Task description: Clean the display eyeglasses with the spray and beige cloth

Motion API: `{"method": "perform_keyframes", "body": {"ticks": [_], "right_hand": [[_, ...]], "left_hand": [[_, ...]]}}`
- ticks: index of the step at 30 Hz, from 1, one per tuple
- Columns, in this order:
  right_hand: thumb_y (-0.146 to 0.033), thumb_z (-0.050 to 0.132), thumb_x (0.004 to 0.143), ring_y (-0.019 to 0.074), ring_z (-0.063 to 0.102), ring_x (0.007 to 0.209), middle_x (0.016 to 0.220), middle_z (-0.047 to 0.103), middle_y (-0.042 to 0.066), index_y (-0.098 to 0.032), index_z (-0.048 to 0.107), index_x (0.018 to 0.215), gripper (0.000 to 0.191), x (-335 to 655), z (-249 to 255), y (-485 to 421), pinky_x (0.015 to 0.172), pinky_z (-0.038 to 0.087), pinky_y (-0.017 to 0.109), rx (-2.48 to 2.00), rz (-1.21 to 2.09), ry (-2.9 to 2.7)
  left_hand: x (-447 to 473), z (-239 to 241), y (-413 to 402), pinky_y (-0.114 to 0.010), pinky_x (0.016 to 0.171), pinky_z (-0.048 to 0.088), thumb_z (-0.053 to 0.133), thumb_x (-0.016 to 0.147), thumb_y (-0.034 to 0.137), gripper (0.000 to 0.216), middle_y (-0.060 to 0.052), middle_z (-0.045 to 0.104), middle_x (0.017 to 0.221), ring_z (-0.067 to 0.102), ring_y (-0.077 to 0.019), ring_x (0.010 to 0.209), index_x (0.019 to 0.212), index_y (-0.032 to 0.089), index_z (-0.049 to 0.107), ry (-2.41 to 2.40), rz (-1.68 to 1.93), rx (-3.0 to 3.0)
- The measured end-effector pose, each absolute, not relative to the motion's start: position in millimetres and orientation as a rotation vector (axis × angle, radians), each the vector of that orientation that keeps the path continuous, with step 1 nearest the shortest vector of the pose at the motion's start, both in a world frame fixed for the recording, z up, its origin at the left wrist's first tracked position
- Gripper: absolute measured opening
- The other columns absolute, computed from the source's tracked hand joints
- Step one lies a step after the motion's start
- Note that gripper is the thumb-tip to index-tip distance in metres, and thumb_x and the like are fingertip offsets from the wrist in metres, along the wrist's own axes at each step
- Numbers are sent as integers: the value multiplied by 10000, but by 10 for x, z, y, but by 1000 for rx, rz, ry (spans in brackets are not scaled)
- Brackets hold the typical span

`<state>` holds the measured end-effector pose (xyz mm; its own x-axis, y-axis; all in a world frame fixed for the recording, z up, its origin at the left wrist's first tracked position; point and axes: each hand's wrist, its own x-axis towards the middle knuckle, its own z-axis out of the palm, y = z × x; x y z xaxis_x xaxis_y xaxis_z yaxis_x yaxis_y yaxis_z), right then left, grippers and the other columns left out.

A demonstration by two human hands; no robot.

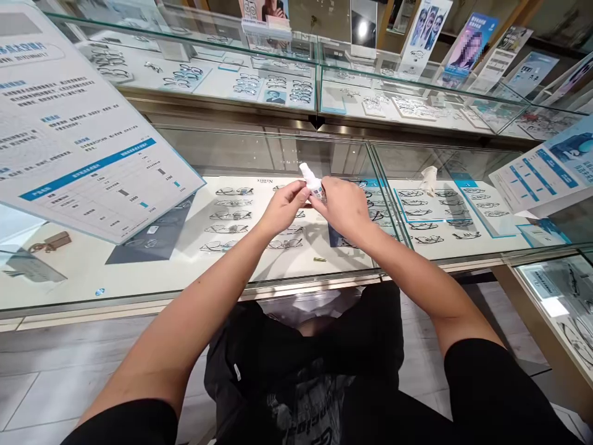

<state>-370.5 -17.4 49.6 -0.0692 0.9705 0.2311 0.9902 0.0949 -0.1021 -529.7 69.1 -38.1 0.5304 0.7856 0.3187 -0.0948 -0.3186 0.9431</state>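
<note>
Left hand point(286, 207), right hand point(345, 203): both pinching white bottle point(314, 182), tilted leftward between them.

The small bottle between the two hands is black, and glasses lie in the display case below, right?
No, the head view shows the small bottle is white, not black; it is between the left hand and right hand, and glasses lie in the display case below.
</note>
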Motion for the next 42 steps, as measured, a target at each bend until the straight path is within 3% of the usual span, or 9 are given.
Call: {"method": "perform_keyframes", "body": {"ticks": [10, 12, 14, 17, 22, 26, 31, 38, 42], "right_hand": [[-446, 527, 1099, 294, 760, 1043, 1261, 807, 112, -207, 694, 1276, 341, -3645, 565, -442, 786, 467, 345, -2018, 60, -1980], [-459, 445, 1128, 273, 767, 995, 1170, 835, 85, -231, 727, 1232, 377, -3485, 679, -643, 792, 464, 339, -2031, 114, -1903], [-424, 335, 1149, 258, 772, 910, 992, 848, 67, -239, 768, 1069, 477, -3291, 778, -864, 779, 464, 336, -2118, 203, -1837], [-407, 347, 1130, 245, 770, 787, 806, 825, 41, -238, 784, 970, 496, -3053, 830, -1117, 758, 484, 342, -2256, 449, -1782], [-337, 365, 1106, 232, 766, 726, 783, 825, 50, -220, 781, 896, 481, -2985, 705, -1186, 775, 506, 353, -2363, 677, -1840], [-348, 390, 1109, 255, 771, 789, 778, 818, 99, -209, 774, 803, 509, -3052, 615, -1093, 775, 504, 357, -2417, 585, -1904], [-337, 381, 1107, 289, 762, 822, 754, 793, 142, -182, 808, 821, 537, -3111, 581, -1016, 796, 507, 377, -2504, 484, -1960], [-322, 377, 1093, 292, 744, 827, 752, 783, 131, -208, 782, 760, 537, -3073, 651, -1127, 768, 481, 372, -2551, 457, -1972], [-356, 375, 1090, 283, 714, 767, 797, 791, 109, -246, 723, 690, 541, -2987, 762, -1265, 705, 436, 368, -2482, 284, -1940]], "left_hand": [[-5267, -350, 637, -392, 951, 603, 737, 951, 638, 502, -103, 767, 1181, 741, -254, 1073, 1206, 213, 657, 557, 1115, 1769], [-5320, -337, 674, -407, 1017, 587, 718, 976, 600, 450, -98, 769, 1217, 744, -257, 1130, 1219, 229, 641, 647, 1171, 1814], [-5387, -323, 726, -412, 1047, 571, 702, 991, 547, 390, -90, 774, 1227, 746, -254, 1144, 1226, 243, 637, 788, 1212, 1859], [-5480, -326, 820, -408, 1008, 567, 677, 990, 471, 324, -83, 783, 1207, 746, -258, 1107, 1228, 252, 650, 1021, 1194, 1901], [-5573, -402, 956, -418, 984, 565, 669, 958, 423, 312, -78, 793, 1169, 736, -271, 1081, 1214, 246, 661, 1201, 1155, 1906], [-5609, -438, 1010, -430, 981, 568, 685, 938, 395, 302, -82, 795, 1152, 735, -270, 1063, 1200, 246, 663, 1234, 1131, 1897], [-5653, -442, 1058, -417, 946, 563, 704, 923, 364, 266, -88, 794, 1169, 739, -269, 1052, 1159, 251, 661, 1271, 1120, 1891], [-5734, -452, 1133, -458, 964, 545, 693, 925, 362, 260, -98, 802, 1186, 730, -295, 1059, 1155, 247, 660, 1383, 1161, 1893], [-5751, -482, 1169, -490, 991, 539, 681, 938, 368, 247, -99, 795, 1179, 724, -311, 1072, 1152, 247, 654, 1437, 1164, 1878]]}}
